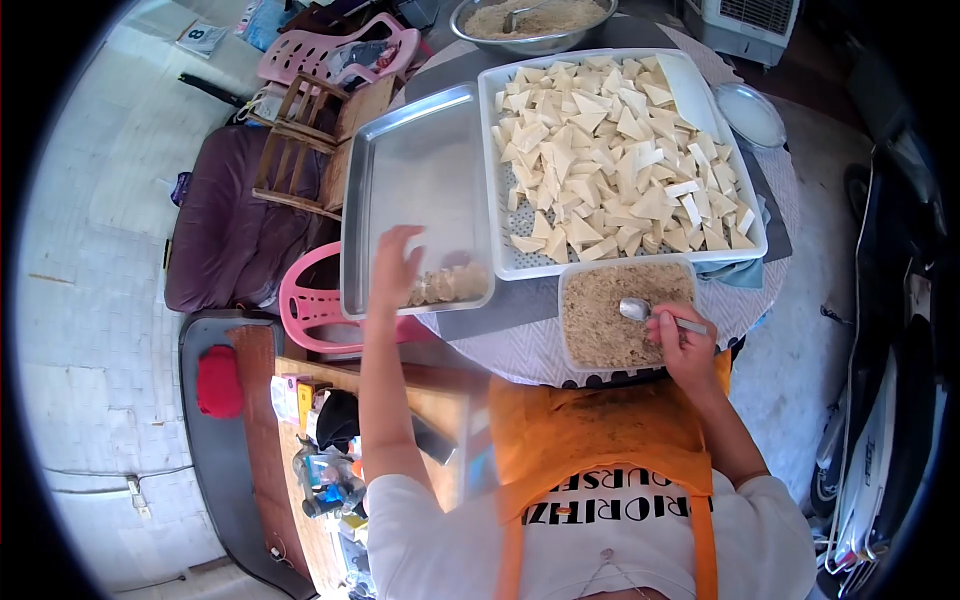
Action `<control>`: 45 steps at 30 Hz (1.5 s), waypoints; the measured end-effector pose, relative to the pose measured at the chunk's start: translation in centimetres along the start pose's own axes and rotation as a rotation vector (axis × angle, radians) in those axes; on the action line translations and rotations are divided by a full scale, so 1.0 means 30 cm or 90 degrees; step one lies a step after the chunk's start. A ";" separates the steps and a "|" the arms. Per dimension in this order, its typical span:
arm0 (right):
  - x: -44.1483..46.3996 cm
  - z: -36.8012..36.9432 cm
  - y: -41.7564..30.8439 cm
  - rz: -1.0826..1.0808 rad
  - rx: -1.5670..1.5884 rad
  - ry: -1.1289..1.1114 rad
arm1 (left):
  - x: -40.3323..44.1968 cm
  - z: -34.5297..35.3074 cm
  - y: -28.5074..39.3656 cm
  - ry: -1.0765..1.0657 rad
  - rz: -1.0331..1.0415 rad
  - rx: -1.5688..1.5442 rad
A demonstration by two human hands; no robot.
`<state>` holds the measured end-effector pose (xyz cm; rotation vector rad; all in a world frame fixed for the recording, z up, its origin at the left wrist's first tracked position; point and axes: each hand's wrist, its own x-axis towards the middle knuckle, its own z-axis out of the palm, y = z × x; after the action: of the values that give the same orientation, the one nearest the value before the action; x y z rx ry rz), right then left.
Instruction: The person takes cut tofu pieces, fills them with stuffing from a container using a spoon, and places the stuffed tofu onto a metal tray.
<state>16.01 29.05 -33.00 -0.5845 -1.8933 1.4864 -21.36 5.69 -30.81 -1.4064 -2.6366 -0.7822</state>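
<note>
My right hand (683, 342) grips a metal spoon (634, 308) by its handle. The spoon's bowl lies over a clear tub (566, 345) of crumbly brown filling (605, 325). My left hand (396, 262) is over the left part of a shallow metal tray (420, 160), its fingers apart and nothing visible in them. Close beside it, along the tray's near end, lies a cluster of small pale brown pieces (450, 285), too blurred to name. Behind the tub stands a large white plastic tray (510, 272) heaped with pale, triangle-shaped pieces (600, 150).
A metal bowl (536, 42) of similar brown filling, with a utensil in it, stands at the table's far edge. A clear round lid (750, 115) lies right of the white tray. A pink chair (312, 300) and wooden stool (300, 150) stand left of the table.
</note>
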 end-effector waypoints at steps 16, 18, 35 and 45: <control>0.061 -0.095 -0.048 -0.113 -0.421 -0.004 | 0.062 0.312 0.397 -0.081 -0.163 -0.442; 0.065 -0.056 -0.041 -0.032 -0.302 -0.061 | 0.043 0.291 0.476 -0.084 -0.252 -0.722; 0.038 -0.058 -0.126 0.003 0.005 0.065 | -0.120 0.311 0.783 -0.102 -0.393 -1.208; 0.032 -0.046 -0.139 -0.163 -0.069 0.003 | -0.158 0.358 0.813 -0.048 -0.437 -1.019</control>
<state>16.55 29.58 -28.57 -0.3763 -1.9713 1.2249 2.68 18.13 -31.52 -0.2730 -2.2202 -3.2931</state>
